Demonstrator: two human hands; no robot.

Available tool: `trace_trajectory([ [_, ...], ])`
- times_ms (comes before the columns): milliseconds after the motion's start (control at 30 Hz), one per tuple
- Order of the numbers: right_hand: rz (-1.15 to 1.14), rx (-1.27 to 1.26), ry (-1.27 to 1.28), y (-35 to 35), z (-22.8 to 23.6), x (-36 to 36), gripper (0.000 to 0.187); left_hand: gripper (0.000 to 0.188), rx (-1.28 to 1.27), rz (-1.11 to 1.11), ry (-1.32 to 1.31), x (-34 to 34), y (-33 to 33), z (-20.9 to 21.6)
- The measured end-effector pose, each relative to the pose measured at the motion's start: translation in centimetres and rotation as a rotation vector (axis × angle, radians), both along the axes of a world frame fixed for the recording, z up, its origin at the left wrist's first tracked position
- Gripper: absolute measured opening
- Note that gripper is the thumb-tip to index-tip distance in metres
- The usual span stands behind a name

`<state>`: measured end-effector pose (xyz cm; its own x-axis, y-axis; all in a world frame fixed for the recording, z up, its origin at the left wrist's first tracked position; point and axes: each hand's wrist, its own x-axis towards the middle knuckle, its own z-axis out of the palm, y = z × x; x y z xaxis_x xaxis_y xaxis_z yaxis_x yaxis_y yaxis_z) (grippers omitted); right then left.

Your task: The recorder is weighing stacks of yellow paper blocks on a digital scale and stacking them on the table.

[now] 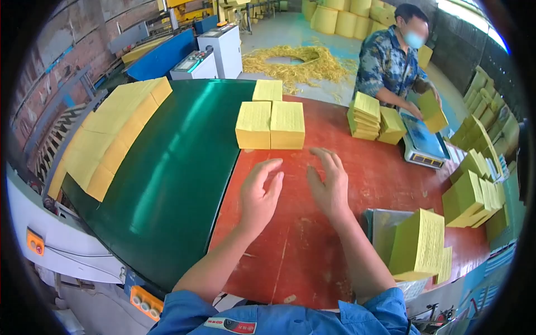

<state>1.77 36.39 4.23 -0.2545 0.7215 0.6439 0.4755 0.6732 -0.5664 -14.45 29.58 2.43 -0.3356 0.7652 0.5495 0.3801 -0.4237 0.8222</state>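
Observation:
My left hand (261, 191) and my right hand (328, 184) hover over the red tabletop (296, 245), palms facing each other with a gap between them. Both are open and hold nothing. Just beyond my fingertips sit two stacks of yellow paper side by side, a left stack (253, 125) and a right stack (287, 125). A third yellow stack (268, 90) stands behind them. The left stack rests close to the edge of the green conveyor belt.
A row of yellow paper stacks (114, 128) lies along the green conveyor belt (173, 178). At right stand a weighing scale (424, 142), more yellow stacks (472, 198) and a near block of paper (421, 245). A masked person (388, 64) holds yellow paper over the scale.

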Motion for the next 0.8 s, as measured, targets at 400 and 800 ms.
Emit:
trace_trajectory([
  [400,-0.070,-0.052,-0.257,25.3,-7.1,-10.0,0.038,0.044,0.062,0.092,0.624,-5.1,21.1,-7.1],
  [800,-0.110,-0.122,-0.606,27.0,-9.9,-11.2,0.037,0.052,-0.139,0.086,0.890,-3.9,20.1,-10.2],
])
